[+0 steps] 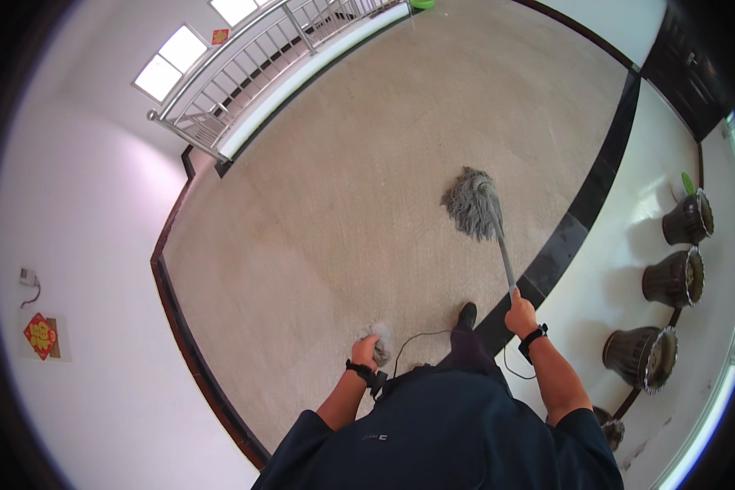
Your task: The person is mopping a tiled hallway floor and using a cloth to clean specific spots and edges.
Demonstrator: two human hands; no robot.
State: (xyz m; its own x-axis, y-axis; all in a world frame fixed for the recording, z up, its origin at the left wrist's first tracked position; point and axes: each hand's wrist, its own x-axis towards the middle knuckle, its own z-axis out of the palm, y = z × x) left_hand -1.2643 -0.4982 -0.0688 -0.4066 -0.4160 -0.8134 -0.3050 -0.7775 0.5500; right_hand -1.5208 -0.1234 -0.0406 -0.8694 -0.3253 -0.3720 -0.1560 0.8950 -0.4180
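Observation:
My right hand (520, 315) is closed around the upper part of a grey mop handle (503, 254). The handle slants away from me to a grey string mop head (469, 205), whose strands are spread over the beige floor (355, 184). In my left hand (364, 351) is a crumpled grey cloth (381, 344), held low near my waist. Its far side is partly covered by my fingers. A black shoe (467, 315) shows on the floor between my hands.
On the right, a dark tile border (566, 236) separates the beige floor from white tiles with several brown plant pots (640, 349). A stainless steel railing (294, 30) runs along the far left. A black door (680, 67) stands at far right. Thin cables (419, 334) hang near my wrists.

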